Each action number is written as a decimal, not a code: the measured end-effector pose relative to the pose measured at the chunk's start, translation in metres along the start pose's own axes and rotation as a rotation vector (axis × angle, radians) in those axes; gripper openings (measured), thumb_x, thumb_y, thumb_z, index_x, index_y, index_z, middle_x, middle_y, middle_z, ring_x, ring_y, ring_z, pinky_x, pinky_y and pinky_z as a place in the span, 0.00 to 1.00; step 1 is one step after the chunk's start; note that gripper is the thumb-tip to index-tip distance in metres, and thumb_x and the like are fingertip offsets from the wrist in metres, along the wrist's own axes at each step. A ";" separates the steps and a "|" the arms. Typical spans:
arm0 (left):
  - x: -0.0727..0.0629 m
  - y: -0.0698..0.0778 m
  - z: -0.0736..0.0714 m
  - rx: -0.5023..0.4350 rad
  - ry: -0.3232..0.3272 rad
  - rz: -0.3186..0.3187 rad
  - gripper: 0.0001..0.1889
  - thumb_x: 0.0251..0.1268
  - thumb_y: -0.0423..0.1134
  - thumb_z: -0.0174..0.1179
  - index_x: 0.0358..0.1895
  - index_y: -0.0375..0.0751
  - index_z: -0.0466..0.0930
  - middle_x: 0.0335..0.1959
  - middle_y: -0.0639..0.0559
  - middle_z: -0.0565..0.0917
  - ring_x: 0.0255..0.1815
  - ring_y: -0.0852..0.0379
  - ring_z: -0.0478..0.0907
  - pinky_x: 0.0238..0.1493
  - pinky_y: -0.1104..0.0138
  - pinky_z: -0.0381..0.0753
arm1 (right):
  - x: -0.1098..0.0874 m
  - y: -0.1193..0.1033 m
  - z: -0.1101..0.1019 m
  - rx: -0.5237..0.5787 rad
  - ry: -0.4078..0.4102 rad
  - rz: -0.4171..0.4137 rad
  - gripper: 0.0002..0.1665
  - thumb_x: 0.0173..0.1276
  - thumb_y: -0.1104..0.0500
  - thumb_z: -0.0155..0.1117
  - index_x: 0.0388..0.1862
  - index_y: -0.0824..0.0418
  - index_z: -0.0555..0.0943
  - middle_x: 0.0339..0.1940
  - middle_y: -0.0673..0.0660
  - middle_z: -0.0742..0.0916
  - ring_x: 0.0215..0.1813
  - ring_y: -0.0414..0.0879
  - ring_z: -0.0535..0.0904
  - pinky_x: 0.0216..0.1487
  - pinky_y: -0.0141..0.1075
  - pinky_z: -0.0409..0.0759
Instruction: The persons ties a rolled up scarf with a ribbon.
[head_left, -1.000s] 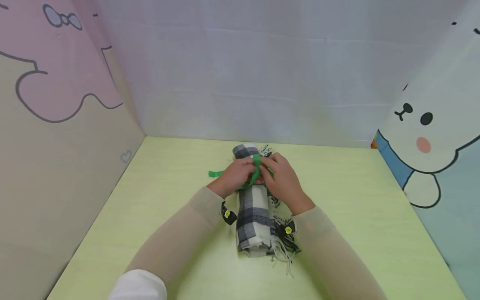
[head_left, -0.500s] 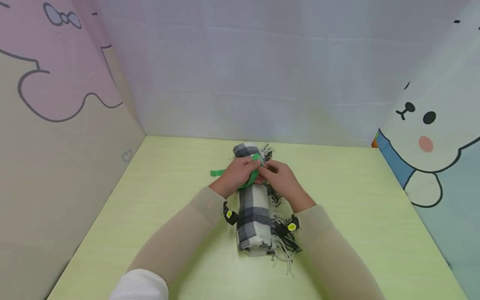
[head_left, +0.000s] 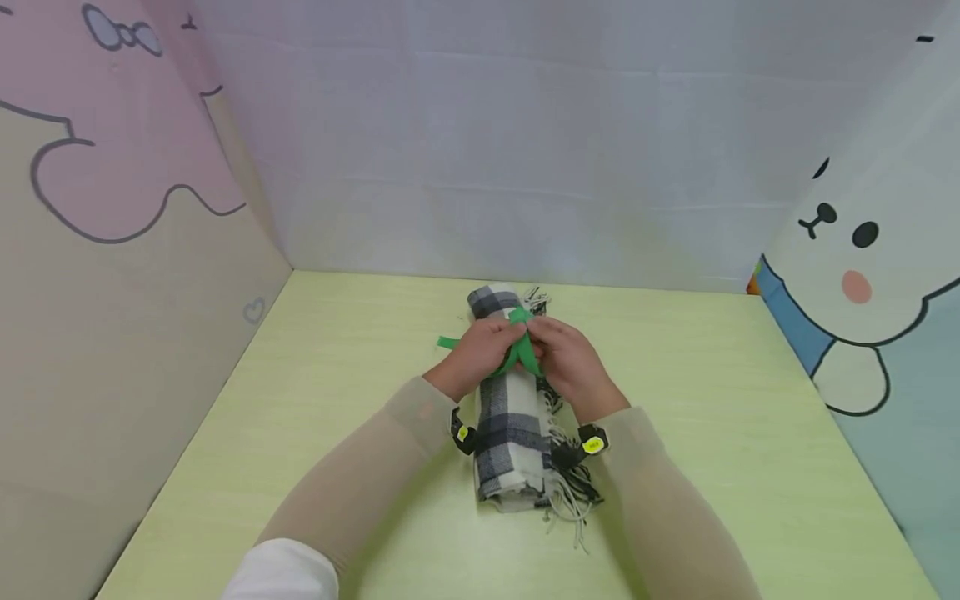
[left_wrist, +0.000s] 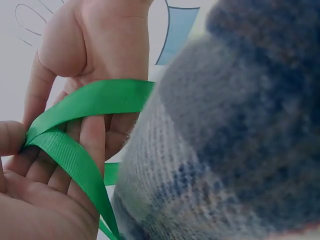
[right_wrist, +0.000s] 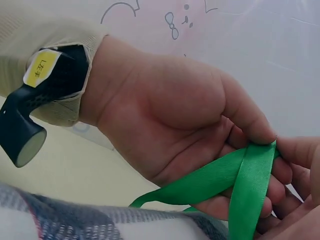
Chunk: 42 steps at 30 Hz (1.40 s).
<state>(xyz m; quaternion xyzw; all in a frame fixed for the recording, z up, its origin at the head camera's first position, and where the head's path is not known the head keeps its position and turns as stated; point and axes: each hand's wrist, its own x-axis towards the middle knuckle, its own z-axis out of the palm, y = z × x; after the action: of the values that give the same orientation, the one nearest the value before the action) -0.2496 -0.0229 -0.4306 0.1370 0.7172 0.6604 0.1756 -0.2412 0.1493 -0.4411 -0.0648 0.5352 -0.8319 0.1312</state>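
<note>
A rolled black, grey and white checked scarf [head_left: 512, 433] with a fringe lies lengthwise on the table, a green ribbon [head_left: 528, 357] around its upper part. Just over the roll, my left hand [head_left: 478, 350] pinches the ribbon between thumb and fingers. Opposite it, my right hand [head_left: 576, 367] pinches the same ribbon, its fingertips meeting the left ones. In the right wrist view, two strands of ribbon [right_wrist: 252, 182] cross at the left thumb tip. Slack ribbon [left_wrist: 100, 97] loops beside the scarf in the left wrist view. The ribbon's underside beneath the roll is hidden.
The pale yellow-green table [head_left: 360, 400] stretches to both sides of the scarf. A plain light wall [head_left: 480, 150] stands behind it, with cartoon-printed panels at left and right. Loose fringe [head_left: 573, 500] spreads along the scarf's right side.
The fingertips have closed together on the ribbon, and two strands now hang below them in an upside-down V. The ribbon's loose end at left has drawn in toward the scarf.
</note>
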 end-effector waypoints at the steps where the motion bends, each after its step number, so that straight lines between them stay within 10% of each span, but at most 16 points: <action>1: 0.000 0.000 0.000 0.011 0.005 0.001 0.21 0.85 0.49 0.50 0.50 0.38 0.89 0.44 0.48 0.89 0.51 0.53 0.84 0.55 0.60 0.83 | 0.000 0.000 0.000 0.019 0.023 0.005 0.17 0.85 0.61 0.51 0.40 0.56 0.86 0.35 0.51 0.85 0.33 0.42 0.76 0.39 0.34 0.77; 16: -0.010 -0.004 -0.012 -0.085 0.184 -0.007 0.18 0.83 0.47 0.52 0.57 0.40 0.85 0.50 0.47 0.86 0.51 0.52 0.84 0.56 0.58 0.83 | -0.007 -0.006 -0.003 0.229 0.158 -0.041 0.08 0.86 0.60 0.49 0.55 0.63 0.71 0.47 0.55 0.88 0.56 0.48 0.85 0.66 0.41 0.77; 25: -0.019 -0.011 -0.028 -0.301 0.224 0.044 0.19 0.85 0.44 0.51 0.62 0.34 0.80 0.54 0.39 0.86 0.55 0.48 0.85 0.58 0.58 0.83 | -0.010 -0.010 -0.009 0.407 0.186 -0.085 0.06 0.85 0.63 0.50 0.52 0.63 0.74 0.40 0.55 0.88 0.49 0.47 0.87 0.65 0.39 0.78; 42: -0.023 -0.024 -0.053 -0.534 0.534 0.068 0.16 0.83 0.39 0.53 0.60 0.29 0.78 0.55 0.33 0.84 0.56 0.44 0.85 0.54 0.60 0.85 | -0.011 -0.012 -0.028 0.507 0.348 -0.077 0.11 0.81 0.65 0.55 0.59 0.61 0.72 0.44 0.56 0.88 0.49 0.46 0.87 0.62 0.37 0.80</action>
<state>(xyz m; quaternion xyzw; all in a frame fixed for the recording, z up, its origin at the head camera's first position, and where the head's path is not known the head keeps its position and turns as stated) -0.2505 -0.0822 -0.4495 -0.0668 0.5355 0.8418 -0.0100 -0.2394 0.1814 -0.4416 0.0933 0.3221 -0.9419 0.0180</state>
